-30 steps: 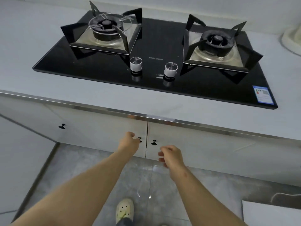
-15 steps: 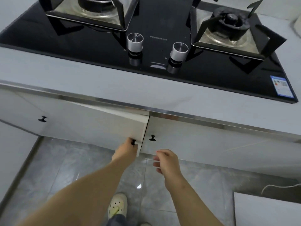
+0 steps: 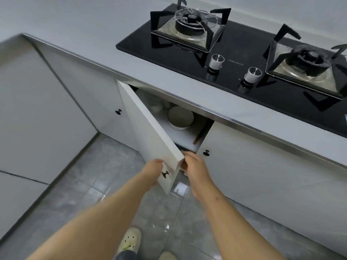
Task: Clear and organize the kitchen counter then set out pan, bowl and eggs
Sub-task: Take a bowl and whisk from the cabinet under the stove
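Opening the cabinet door [image 3: 150, 132] under the counter [image 3: 169, 79] is the step in hand, and I judge it an early part of setting things out: no pan, bowl or eggs stand on the worktop that I can see. The bowl [image 3: 180, 117], pale and round, sits inside on the white shelf [image 3: 180, 136], at about twelve o'clock from my hands, with more pale crockery dimly behind it toward eleven. A thin wooden stick [image 3: 198, 136] leans at the shelf's right end; whether it belongs to a pan I cannot tell. No eggs show anywhere. The black glass stove [image 3: 244, 44] lies at one to two o'clock, both burners bare.

Both forearms reach forward and down from six o'clock, meeting at the door's free edge. My left hand [image 3: 153, 172] is against the door's outer face, just beside the small black knob [image 3: 165, 173], which stays uncovered; whether those fingers curl or lie flat I cannot tell. My right hand [image 3: 197, 171] comes in from the inner side, fingers [image 3: 185, 166] curled round the edge of the door and clamped on it.

Next, I think, the door needs swinging wider toward nine o'clock, then one hand freed to reach in for the bowl without knocking the crockery behind.
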### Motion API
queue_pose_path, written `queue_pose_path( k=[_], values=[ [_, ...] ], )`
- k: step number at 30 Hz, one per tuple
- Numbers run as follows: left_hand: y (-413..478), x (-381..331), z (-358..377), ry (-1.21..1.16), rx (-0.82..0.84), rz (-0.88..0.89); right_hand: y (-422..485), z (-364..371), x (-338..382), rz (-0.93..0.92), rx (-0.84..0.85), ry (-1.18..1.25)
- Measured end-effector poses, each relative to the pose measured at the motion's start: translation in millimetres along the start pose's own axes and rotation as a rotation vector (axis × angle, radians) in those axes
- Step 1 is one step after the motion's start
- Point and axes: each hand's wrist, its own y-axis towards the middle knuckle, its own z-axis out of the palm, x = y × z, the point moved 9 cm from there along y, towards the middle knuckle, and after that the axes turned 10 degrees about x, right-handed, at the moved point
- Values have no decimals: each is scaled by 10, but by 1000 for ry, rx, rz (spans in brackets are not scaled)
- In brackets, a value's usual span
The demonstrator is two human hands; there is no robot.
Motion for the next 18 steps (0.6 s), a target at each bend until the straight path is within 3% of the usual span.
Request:
queue_pose_path(
  k=[2, 4, 6, 10, 14, 18],
  values=[
    [-286, -164, -367, -447, -175, 104, -97, 187, -8, 4, 65, -25],
    [-570, -345, -619, -561, -215, 254, -183, 407, -54, 30, 111, -48],
    [-813, -484, -777, -440, -188, 351, -288, 678, -105, 62, 180, -39],
    [-1106, -414, -1261, 230, -395, 389, -521, 1425, -42, 105, 390, -105],
    [-1259, -160, -1901, 384, -477, 314, -609, 2240, -41, 197, 517, -174],
    [-1265, -89, -2597, 485, -503, 264, -555, 2741, 96, 231, 442, -161]
  ],
)
